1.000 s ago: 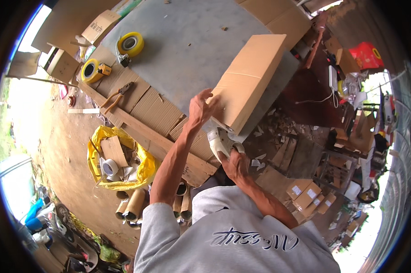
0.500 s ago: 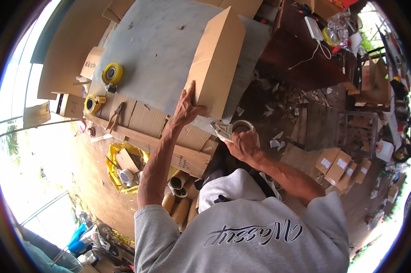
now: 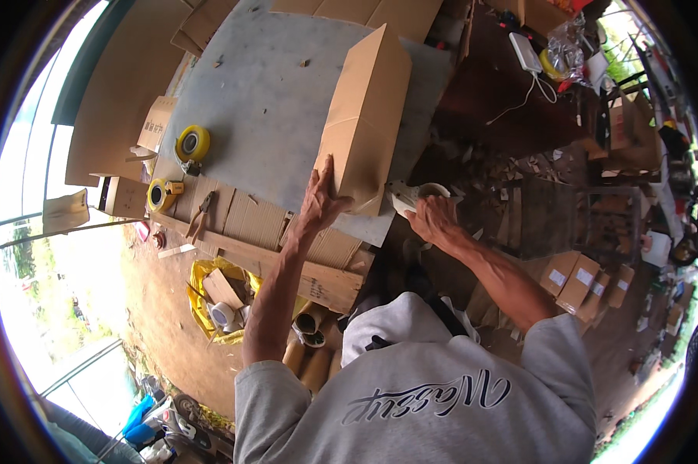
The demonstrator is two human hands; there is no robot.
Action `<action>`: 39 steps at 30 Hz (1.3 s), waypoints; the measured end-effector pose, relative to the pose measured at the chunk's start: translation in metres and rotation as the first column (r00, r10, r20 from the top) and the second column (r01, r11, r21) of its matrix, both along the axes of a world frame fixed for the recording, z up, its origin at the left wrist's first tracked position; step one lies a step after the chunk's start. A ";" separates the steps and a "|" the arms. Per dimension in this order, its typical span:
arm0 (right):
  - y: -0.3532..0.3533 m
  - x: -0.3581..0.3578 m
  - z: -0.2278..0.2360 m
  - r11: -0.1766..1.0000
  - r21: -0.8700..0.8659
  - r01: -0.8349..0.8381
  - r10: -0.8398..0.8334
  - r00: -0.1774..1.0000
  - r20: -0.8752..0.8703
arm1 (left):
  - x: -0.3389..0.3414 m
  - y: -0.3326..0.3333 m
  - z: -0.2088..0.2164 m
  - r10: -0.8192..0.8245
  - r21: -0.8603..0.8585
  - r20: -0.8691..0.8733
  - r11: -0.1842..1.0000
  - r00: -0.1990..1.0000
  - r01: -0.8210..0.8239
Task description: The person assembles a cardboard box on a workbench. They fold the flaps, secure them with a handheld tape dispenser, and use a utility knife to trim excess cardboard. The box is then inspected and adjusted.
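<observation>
A long brown cardboard box (image 3: 370,124) lies lengthwise on the grey-topped table (image 3: 248,104), its near end by the front edge. My left hand (image 3: 322,199) grips the near left side of the box, fingers along the side and thumb across toward the near end. In my right hand (image 3: 434,220) is a pale tape dispenser (image 3: 400,196) with a roll of tape. The dispenser's head is at the right near corner of the box; whether tape runs between them I cannot tell.
Two yellow tape rolls (image 3: 192,145) and pliers (image 3: 201,216) lie at the table's left front. A yellow bag of scraps (image 3: 202,298) and cardboard tubes (image 3: 315,370) stand below. Small boxes (image 3: 577,282) sit at right. A dark red table (image 3: 511,100) holds a white device (image 3: 525,52).
My right hand has moved the tape dispenser up and to the right, around the box's near right corner. My left hand keeps its hold on the box.
</observation>
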State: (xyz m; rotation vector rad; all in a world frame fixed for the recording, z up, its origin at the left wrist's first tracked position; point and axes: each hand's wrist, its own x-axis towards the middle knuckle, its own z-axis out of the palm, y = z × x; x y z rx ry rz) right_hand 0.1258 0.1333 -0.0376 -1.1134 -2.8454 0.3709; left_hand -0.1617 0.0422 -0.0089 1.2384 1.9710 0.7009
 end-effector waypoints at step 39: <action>-0.040 0.002 0.011 0.374 -0.808 0.455 -0.643 0.755 0.127 | -0.016 -0.005 -0.104 0.653 -0.699 0.581 0.095 -0.485 -0.709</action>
